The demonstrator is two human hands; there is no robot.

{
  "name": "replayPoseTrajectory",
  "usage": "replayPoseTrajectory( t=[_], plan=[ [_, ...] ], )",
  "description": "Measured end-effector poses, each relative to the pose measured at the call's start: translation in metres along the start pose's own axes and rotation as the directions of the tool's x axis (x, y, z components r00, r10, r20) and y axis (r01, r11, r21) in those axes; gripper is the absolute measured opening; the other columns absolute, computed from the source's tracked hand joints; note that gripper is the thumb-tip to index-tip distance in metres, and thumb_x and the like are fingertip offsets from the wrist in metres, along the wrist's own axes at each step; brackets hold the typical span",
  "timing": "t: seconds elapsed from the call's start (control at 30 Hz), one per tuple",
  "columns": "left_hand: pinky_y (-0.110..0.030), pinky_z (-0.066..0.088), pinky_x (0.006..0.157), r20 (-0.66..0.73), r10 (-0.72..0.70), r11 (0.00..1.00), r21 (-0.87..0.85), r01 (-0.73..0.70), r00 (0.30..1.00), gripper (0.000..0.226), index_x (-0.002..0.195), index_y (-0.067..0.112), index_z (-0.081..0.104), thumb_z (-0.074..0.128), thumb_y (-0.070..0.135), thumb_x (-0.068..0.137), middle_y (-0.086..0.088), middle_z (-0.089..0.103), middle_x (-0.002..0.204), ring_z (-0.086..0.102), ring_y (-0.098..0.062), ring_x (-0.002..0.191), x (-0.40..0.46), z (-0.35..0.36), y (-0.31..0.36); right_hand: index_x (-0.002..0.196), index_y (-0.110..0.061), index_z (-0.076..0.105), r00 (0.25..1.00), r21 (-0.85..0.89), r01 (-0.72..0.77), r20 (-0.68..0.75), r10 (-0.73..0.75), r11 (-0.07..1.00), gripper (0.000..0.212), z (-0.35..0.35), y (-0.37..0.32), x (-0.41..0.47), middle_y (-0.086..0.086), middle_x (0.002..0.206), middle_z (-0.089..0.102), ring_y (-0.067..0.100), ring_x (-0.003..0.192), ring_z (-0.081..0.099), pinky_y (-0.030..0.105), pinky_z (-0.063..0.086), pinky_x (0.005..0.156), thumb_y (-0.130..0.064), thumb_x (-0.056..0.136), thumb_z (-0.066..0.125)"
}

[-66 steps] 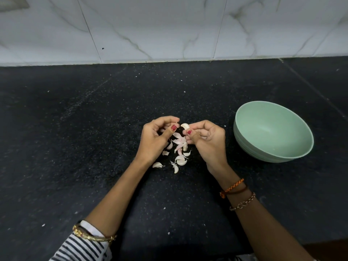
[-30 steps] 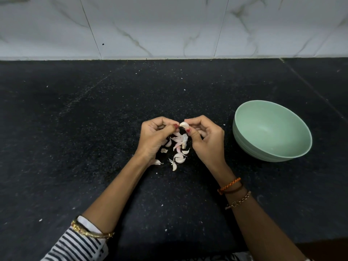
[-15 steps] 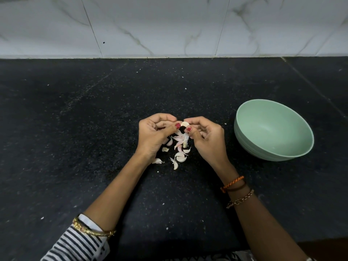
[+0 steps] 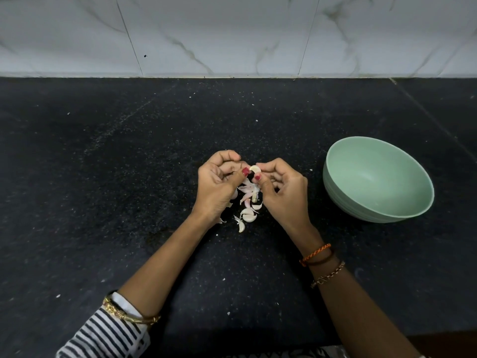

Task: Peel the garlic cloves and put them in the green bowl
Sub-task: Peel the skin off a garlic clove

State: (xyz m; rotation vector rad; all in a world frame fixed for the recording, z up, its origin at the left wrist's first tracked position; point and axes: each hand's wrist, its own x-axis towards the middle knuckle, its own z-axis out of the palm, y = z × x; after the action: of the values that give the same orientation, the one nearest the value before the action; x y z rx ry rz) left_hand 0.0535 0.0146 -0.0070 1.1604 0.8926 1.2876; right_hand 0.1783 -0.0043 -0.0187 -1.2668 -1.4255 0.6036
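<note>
1. Currently both hands are working one garlic clove (image 4: 254,168), held up over the black countertop (image 4: 103,177) near frame centre.
2. Right hand (image 4: 282,192) is pinching the clove between thumb and forefinger, its other fingers curling loosely into the palm.
3. Left hand (image 4: 219,184) is sitting at 9 o'clock of the clove, fingers curling in, red-nailed thumb tip pressing against the clove's left end. Whether it is gripping a bit of skin there, can't tell.
4. Clove is showing pale and smooth on its upper face; underside is hidden by the fingers.
5. Pile of cloves and skins (image 4: 247,205) is lying on the countertop directly below the hands, at 6 o'clock of the held clove. Peeled vs unpeeled in that pile: too small to call.
6. Green bowl (image 4: 335,182) is standing upright on the countertop at 3 o'clock of the hands, well apart from them. No cloves are showing inside it.
7. Right wrist is wearing an orange braided band (image 4: 316,253) plus a chain bracelet (image 4: 327,275); left forearm is carrying gold bangles (image 4: 129,315) over a striped sleeve (image 4: 103,334).
8. White marble-look wall tiles (image 4: 232,34) are running along the 12 o'clock edge of the countertop.
</note>
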Motion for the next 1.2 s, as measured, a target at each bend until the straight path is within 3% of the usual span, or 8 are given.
replayPoseTrajectory(
  t=[0.1,0.33,0.5,0.73,0.9,1.07,1.2],
  plan=[
    [-0.023,0.041,0.053,-0.012,0.001,1.000,0.030,-0.001,1.000,0.025,0.093,0.017,0.051,0.061,-0.003,0.083,0.005,0.070,0.070,0.056,-0.018,0.063,0.000,0.000,0.001,0.092,-0.005,0.064,0.998,0.082,-0.062,0.016,0.061,0.995,0.010,0.000,-0.002,0.001,0.000,0.081,0.067,0.007,0.075,0.067,0.018,0.053,0.064,0.000,0.084,0.062],
    [-0.031,0.042,0.066,-0.009,-0.009,0.999,0.043,0.010,1.000,0.023,0.096,0.014,0.056,0.066,0.001,0.080,0.003,0.071,0.074,0.054,-0.032,0.075,0.000,-0.001,-0.001,0.083,-0.020,0.063,0.993,0.202,-0.121,0.010,0.121,0.972,0.019,-0.003,-0.003,0.003,-0.003,0.080,0.067,0.005,0.072,0.065,0.017,0.052,0.066,-0.001,0.081,0.066],
    [-0.022,0.053,0.068,-0.009,-0.027,0.999,0.020,0.027,1.000,0.026,0.096,0.010,0.055,0.064,-0.007,0.078,0.002,0.071,0.070,0.067,-0.011,0.068,0.000,-0.003,0.004,0.085,-0.014,0.063,0.998,0.144,-0.068,0.019,0.066,0.987,0.013,-0.003,-0.003,0.003,-0.006,0.079,0.066,0.001,0.071,0.064,0.013,0.050,0.064,-0.003,0.080,0.068],
    [-0.014,0.046,0.047,-0.005,-0.144,0.984,-0.107,0.143,0.989,0.025,0.095,0.008,0.059,0.064,-0.007,0.076,-0.001,0.071,0.068,0.064,-0.008,0.054,-0.001,0.000,0.012,0.084,-0.014,0.063,1.000,0.135,-0.008,0.024,0.005,0.991,0.012,-0.004,-0.001,0.004,-0.008,0.079,0.065,0.001,0.074,0.065,0.014,0.051,0.066,-0.004,0.080,0.068],
    [-0.017,0.043,0.043,-0.006,-0.185,0.980,-0.082,0.184,0.983,0.025,0.091,0.010,0.057,0.063,-0.009,0.076,-0.001,0.071,0.068,0.063,-0.010,0.054,0.001,-0.003,0.013,0.084,-0.007,0.066,0.994,-0.006,0.111,0.002,-0.111,0.994,0.006,-0.004,0.002,0.003,-0.013,0.079,0.064,0.001,0.077,0.064,0.013,0.051,0.066,-0.004,0.080,0.068],
    [-0.016,0.047,0.048,0.004,-0.264,0.943,-0.209,0.259,0.964,0.025,0.091,0.006,0.057,0.053,-0.016,0.080,0.000,0.069,0.060,0.064,-0.007,0.053,0.002,-0.001,0.017,0.080,-0.001,0.066,0.936,-0.207,0.334,-0.039,-0.349,0.919,0.010,-0.001,0.006,0.004,-0.007,0.081,0.064,0.019,0.069,0.065,0.031,0.052,0.062,-0.010,0.081,0.063],
    [-0.014,0.048,0.050,0.049,-0.274,0.937,-0.210,0.278,0.961,0.025,0.097,0.005,0.057,0.055,-0.014,0.080,-0.002,0.070,0.063,0.065,-0.007,0.055,0.001,-0.001,0.020,0.080,-0.001,0.066,0.929,-0.247,0.332,-0.085,-0.361,0.910,0.008,-0.001,0.008,0.005,0.001,0.081,0.069,0.020,0.068,0.065,0.034,0.053,0.060,-0.007,0.081,0.062]
  ],
)
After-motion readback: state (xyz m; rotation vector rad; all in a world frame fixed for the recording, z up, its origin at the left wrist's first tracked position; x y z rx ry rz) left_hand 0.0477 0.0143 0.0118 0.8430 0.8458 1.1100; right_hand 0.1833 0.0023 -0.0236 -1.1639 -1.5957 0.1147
